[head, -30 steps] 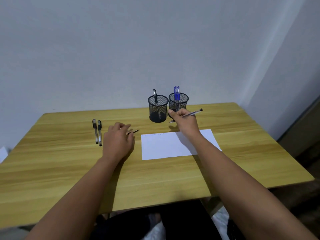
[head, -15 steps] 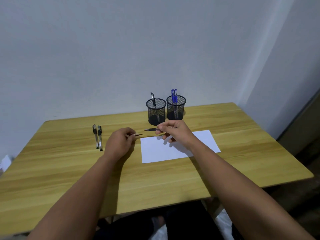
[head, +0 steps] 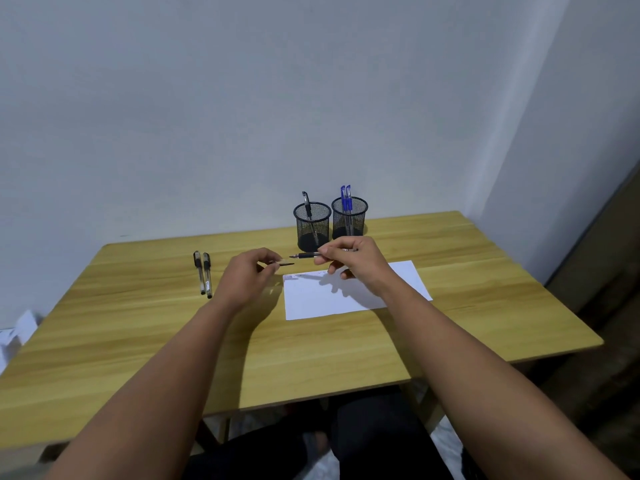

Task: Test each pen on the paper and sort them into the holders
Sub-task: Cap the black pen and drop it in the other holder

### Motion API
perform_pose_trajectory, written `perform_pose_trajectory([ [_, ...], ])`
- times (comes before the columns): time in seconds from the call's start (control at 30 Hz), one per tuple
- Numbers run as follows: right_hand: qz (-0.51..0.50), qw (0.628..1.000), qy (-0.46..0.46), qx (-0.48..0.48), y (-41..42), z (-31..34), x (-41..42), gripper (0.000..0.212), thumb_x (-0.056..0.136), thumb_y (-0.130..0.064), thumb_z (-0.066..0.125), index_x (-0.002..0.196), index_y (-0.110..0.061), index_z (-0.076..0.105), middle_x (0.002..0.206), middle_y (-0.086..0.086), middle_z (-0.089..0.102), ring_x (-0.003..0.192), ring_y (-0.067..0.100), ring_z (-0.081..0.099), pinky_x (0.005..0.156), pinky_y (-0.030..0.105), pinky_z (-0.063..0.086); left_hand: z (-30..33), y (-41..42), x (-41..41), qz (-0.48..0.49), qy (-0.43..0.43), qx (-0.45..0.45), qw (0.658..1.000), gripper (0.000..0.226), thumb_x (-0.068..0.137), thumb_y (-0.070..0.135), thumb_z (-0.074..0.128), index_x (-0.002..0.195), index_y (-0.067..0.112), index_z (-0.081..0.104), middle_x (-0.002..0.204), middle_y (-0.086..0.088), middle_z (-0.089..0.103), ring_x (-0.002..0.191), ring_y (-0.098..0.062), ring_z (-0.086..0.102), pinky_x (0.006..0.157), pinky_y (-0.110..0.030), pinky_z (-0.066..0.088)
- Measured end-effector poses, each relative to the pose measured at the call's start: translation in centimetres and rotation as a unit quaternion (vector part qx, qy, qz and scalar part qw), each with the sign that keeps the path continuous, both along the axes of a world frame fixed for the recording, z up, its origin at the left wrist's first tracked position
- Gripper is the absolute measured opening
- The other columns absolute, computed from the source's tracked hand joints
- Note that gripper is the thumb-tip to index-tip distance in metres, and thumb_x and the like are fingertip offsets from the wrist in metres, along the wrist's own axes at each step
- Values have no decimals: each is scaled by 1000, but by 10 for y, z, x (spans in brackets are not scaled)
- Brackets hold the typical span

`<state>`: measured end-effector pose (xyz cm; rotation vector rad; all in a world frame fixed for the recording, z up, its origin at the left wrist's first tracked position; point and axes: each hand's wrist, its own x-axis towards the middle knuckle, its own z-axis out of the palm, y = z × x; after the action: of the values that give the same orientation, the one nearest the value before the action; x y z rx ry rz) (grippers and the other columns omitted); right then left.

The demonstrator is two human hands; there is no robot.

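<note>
My right hand (head: 353, 258) pinches a black pen (head: 306, 255) held level above the far left corner of the white paper (head: 349, 296), its tip pointing left. My left hand (head: 247, 277) pinches the pen's cap (head: 286, 263), a short gap from the tip. Faint scribbles mark the paper's top edge. Two black mesh holders stand behind: the left holder (head: 312, 226) has one black pen, the right holder (head: 349, 218) has blue pens. Two capped black pens (head: 203, 273) lie side by side on the table at the left.
The wooden table (head: 145, 341) stands against a white wall, with its right edge near a corner. Some white paper (head: 15, 336) lies off the table's left side. My legs show below the front edge.
My right hand turned the pen from pointing up-right near the holders to level with its tip leftward. My left hand lifted off the table with the cap, closing in on the tip.
</note>
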<state>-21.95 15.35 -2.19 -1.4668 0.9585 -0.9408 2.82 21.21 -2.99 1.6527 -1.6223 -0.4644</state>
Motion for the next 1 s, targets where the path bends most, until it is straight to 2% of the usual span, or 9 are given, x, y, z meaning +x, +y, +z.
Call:
perform_pose_trajectory([
  [0.13, 14, 1000, -10, 13, 6, 4, -2, 10, 99, -20, 79, 102, -12, 83, 99, 11, 85, 69, 12, 67, 58, 23, 49, 5, 2, -3, -9, 16, 9, 1000, 10, 96, 21, 68, 102, 24, 76, 96, 6, 70, 73, -8, 64, 60, -17, 43],
  [0.23, 13, 999, -11, 30, 10, 7, -4, 11, 97, -23, 81, 104, -15, 85, 100, 8, 85, 68, 10, 64, 59, 23, 47, 12, 5, -5, -24, 112, 25, 993, 10, 95, 17, 70, 102, 18, 77, 93, -5, 74, 68, -3, 62, 59, -9, 44],
  [0.33, 17, 999, 4, 29, 13, 7, -7, 11, 97, -22, 80, 105, -15, 84, 98, 7, 84, 66, 9, 62, 59, 23, 48, 21, 13, -9, -37, 167, 38, 985, 13, 95, 15, 69, 104, 14, 77, 93, -5, 76, 71, 0, 65, 62, -12, 48],
  [0.47, -15, 999, -35, 19, 15, 12, -8, 8, 99, -14, 77, 102, -9, 83, 88, 6, 81, 62, 9, 59, 53, 20, 47, 28, 20, -10, -30, 177, 40, 983, 12, 97, 15, 67, 103, 19, 76, 93, 0, 75, 80, -8, 67, 71, -23, 51],
  [0.6, -20, 999, -26, 11, 18, 14, -9, 14, 98, -12, 77, 104, 1, 80, 85, 6, 80, 60, 9, 58, 51, 21, 47, 34, 29, -9, -27, 165, 33, 985, 14, 97, 13, 66, 107, 13, 76, 97, -7, 75, 80, -10, 65, 71, -24, 49],
  [0.73, -9, 1000, -25, 9, 23, 18, -8, 7, 98, -11, 77, 97, -6, 81, 82, 5, 80, 60, 10, 57, 51, 21, 46, 37, 37, -11, -23, 157, 33, 987, 13, 97, 13, 66, 106, 14, 76, 99, -8, 75, 81, -12, 65, 74, -28, 50],
  [0.9, -5, 1000, -13, -4, 28, 20, -12, 11, 98, -15, 78, 100, -5, 81, 86, 7, 81, 61, 11, 59, 53, 23, 48, 44, 44, -14, -23, 151, 31, 988, 13, 96, 14, 66, 104, 16, 76, 98, -7, 75, 82, -12, 64, 75, -29, 49],
  [1.0, 30, 999, 16, -5, 32, 22, -13, 8, 98, -18, 80, 101, -11, 83, 93, 7, 84, 64, 10, 63, 56, 23, 50, 46, 45, -18, -30, 156, 46, 986, 13, 96, 16, 67, 104, 18, 77, 96, -3, 76, 82, -9, 66, 77, -29, 49],
])
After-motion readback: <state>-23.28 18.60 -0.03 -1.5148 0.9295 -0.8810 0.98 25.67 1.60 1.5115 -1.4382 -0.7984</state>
